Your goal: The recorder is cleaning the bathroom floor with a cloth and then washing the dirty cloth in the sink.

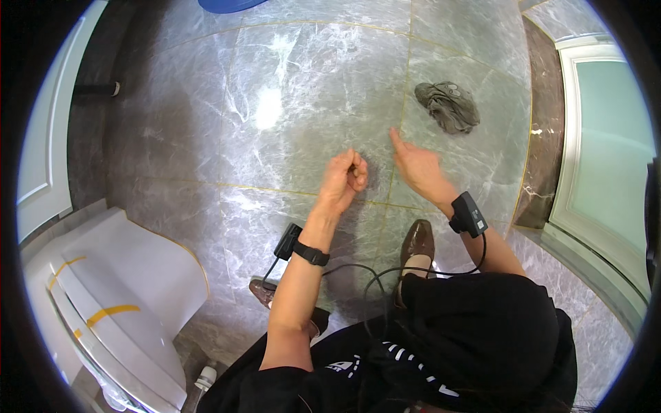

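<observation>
My left hand (347,177) is above the grey marble-look floor tiles (310,113) with its fingers curled in. Nothing shows inside it, and a dark blurred patch, perhaps its shadow, lies just right of the fingers. To its right is my right hand (417,166), slightly blurred, its index finger stretched forward and the others partly hidden. A crumpled grey-brown cloth (449,107) lies on the floor beyond my right hand, apart from it. Each forearm wears a strapped black device: one on the left (288,241), one on the right (469,214).
A white toilet (129,273) with yellow tape stands at lower left. A black cable (413,268) loops between my forearms. A frosted-glass door (609,129) is at right, a white panelled door (46,139) at left. A blue object (232,4) is cut off at the top.
</observation>
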`<state>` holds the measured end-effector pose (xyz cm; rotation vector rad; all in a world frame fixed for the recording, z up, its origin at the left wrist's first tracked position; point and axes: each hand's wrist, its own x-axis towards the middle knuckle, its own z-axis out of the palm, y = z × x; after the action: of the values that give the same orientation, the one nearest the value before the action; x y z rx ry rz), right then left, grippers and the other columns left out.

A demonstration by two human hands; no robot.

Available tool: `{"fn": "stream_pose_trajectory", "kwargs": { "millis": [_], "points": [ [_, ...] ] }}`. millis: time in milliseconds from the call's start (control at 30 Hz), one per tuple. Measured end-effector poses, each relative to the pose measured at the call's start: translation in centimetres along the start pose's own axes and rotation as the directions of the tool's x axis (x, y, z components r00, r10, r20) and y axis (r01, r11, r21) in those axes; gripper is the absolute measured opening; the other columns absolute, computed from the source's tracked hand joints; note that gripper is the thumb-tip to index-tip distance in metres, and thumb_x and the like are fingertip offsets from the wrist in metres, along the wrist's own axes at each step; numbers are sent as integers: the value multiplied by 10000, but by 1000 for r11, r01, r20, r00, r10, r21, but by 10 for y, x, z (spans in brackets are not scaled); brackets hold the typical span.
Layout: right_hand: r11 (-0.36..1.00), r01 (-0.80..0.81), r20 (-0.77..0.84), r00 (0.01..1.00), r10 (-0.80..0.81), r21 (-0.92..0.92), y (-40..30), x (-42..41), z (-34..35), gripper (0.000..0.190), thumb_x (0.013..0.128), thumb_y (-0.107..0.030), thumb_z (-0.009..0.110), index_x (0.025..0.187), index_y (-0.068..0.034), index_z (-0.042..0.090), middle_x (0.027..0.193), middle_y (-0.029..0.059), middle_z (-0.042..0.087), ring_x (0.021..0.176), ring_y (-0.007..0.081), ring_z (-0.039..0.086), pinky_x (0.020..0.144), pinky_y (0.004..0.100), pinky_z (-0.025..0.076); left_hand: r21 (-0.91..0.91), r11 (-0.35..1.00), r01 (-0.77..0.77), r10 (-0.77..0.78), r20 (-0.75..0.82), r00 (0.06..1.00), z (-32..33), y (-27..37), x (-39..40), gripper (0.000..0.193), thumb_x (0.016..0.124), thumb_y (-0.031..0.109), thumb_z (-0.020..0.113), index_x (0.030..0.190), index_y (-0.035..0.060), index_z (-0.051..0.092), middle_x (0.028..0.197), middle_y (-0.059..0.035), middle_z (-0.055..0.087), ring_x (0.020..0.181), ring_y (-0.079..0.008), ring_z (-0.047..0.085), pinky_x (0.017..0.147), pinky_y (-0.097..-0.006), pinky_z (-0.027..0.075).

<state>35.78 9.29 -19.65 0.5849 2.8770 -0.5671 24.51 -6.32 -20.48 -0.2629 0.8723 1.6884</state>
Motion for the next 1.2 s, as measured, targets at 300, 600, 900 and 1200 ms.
{"fn": "stream_pose_trajectory", "kwargs": {
  "millis": [300, 600, 900, 1200],
  "points": [
    [169, -389, 385, 921, 58, 906, -13, 9, -9, 409, 866, -142, 482, 1266, -64, 455, 614, -24, 431, 498, 83, 396, 458, 220, 314, -101, 978, -183, 166, -159, 973, -15, 22, 5, 256, 943, 255, 446, 781, 70, 516, 733, -68, 563, 562, -146, 496, 503, -257, 416],
    [51, -361, 354, 928, 117, 931, -2, 8, -14, 321, 876, -132, 502, 1184, -48, 529, 676, -78, 393, 547, 37, 335, 487, 193, 283, -100, 985, -140, 122, -166, 979, -11, 9, 7, 287, 960, 247, 390, 802, 45, 520, 707, -84, 580, 566, -146, 545, 511, -263, 466],
    [835, 66, -251, 964, 88, 546, -4, 27, -1, 238, 739, -104, 656, 968, -62, 602, 847, 86, 541, 772, 253, 560, 656, 333, 451, -92, 990, -107, 96, -117, 988, -10, -2, 5, 282, 961, 245, 390, 802, 56, 525, 734, -75, 592, 575, -139, 561, 552, -248, 497],
    [953, 169, -426, 903, -48, 252, 1, 44, 19, 132, 739, -107, 638, 857, -80, 587, 814, 68, 527, 706, 289, 531, 655, 367, 435, -70, 993, -96, 88, -104, 991, -3, -4, 5, 281, 961, 245, 390, 804, 56, 527, 739, -75, 590, 577, -131, 554, 538, -247, 488]
  ]
}}
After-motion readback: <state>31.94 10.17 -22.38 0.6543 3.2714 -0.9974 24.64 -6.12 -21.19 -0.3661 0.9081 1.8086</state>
